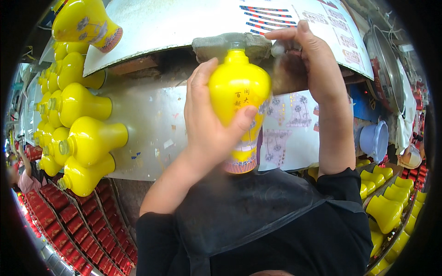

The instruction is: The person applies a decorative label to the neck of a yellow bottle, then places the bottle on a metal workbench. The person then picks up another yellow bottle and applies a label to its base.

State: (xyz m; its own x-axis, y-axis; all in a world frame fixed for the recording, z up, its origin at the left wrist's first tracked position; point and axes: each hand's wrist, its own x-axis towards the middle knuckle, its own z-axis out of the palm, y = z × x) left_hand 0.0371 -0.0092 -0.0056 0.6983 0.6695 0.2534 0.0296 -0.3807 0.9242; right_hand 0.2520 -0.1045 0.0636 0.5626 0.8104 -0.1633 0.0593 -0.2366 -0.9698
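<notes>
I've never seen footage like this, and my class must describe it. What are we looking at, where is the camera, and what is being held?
There is no machine here, just a person's two bare hands. The single picture comes from a wide fisheye camera worn on the head, looking down, so straight edges bend near the rim. The left hand grips a yellow vase-shaped bottle. The right hand is raised to its right; blur hides whether its fingers hold anything. On the metal tabletop, more yellow bottles crowd the left side. Flower-patterned decals lie right of the held bottle, and narrow strips lie on a white board beyond.
</notes>
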